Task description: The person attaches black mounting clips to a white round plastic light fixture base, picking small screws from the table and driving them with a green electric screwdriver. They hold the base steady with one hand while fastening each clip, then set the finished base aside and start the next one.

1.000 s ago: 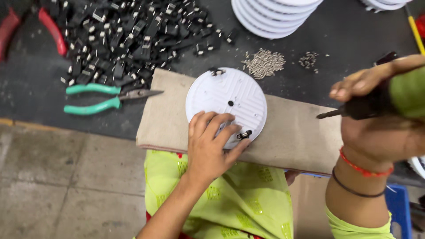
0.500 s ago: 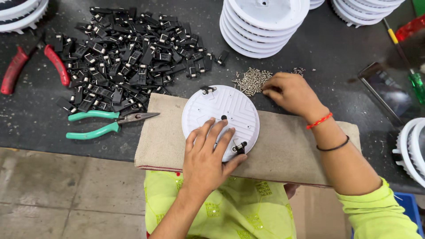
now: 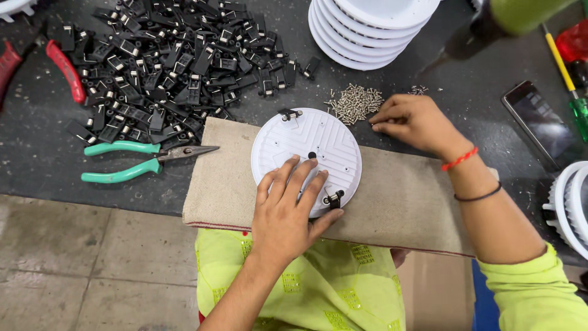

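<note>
A round white plastic disc (image 3: 315, 138) lies ribbed side up on a beige cloth pad (image 3: 398, 202). It carries a black clip at its far edge (image 3: 289, 114) and another at its near right edge (image 3: 334, 198). My left hand (image 3: 288, 211) rests flat on the disc's near half, fingers spread. My right hand (image 3: 413, 122) reaches to a small heap of silver screws (image 3: 354, 103) just beyond the pad, fingertips pinched at the heap's right edge. Whether a screw is between the fingers cannot be told.
A big pile of black clips (image 3: 165, 61) covers the dark table at the left. Green-handled pliers (image 3: 131, 160) lie beside the pad, red-handled pliers (image 3: 64, 67) further left. White discs are stacked at the back (image 3: 367, 30) and right (image 3: 566, 202). A phone (image 3: 542, 122) and screwdriver (image 3: 566, 76) lie right.
My right hand, raised with a dark tool a second ago, has come down without it to the screw heap. My left hand has stayed on the disc.
</note>
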`<state>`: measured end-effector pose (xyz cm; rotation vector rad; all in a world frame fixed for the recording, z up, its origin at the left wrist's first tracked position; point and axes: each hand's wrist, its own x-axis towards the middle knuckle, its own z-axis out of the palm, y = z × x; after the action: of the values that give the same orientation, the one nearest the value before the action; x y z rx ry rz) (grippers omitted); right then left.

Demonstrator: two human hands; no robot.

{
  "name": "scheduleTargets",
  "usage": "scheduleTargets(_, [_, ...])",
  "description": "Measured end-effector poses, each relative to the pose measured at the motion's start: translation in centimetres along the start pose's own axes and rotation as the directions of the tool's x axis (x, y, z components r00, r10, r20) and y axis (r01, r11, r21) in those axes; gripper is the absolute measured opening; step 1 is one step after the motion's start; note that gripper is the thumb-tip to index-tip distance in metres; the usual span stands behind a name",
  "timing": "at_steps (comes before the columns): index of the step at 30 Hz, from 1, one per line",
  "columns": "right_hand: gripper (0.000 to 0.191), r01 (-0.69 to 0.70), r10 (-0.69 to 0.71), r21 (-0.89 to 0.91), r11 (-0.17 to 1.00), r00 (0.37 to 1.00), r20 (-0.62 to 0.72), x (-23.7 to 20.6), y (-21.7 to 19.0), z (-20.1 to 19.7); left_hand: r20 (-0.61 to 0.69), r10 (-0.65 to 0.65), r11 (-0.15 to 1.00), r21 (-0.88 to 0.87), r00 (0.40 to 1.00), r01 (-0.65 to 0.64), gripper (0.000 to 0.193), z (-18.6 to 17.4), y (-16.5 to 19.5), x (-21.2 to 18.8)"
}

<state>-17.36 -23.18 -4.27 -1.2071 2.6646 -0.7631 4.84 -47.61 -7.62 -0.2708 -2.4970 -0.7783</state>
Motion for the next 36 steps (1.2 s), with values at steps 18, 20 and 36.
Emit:
scheduleTargets(18, [0.016,-0.006,-0.002,-0.151,0.989,0.999,-0.05,-0.3,-0.9,1.4,-0.008,0.024,0.997,0.067,1.0,-0.023,0.059,-0.7,-0.2,-0.5])
scheduleTargets(20, [0.018,-0.139,0.139,-0.009,0.99,0.99,0.006,-0.4,-0.8,0.9,-0.008,0.028,0.997,0.069,1.0,-0.027,0.059,-0.7,-0.1,-0.6])
scheduleTargets(36, [0.016,0.009,0.029,0.179,0.984,0.978,-0.207,-5.2,-7.5,3.4,-0.022,0.004,1.0,0.0,1.0,-0.004,0.059,-0.8,-0.2,-1.0])
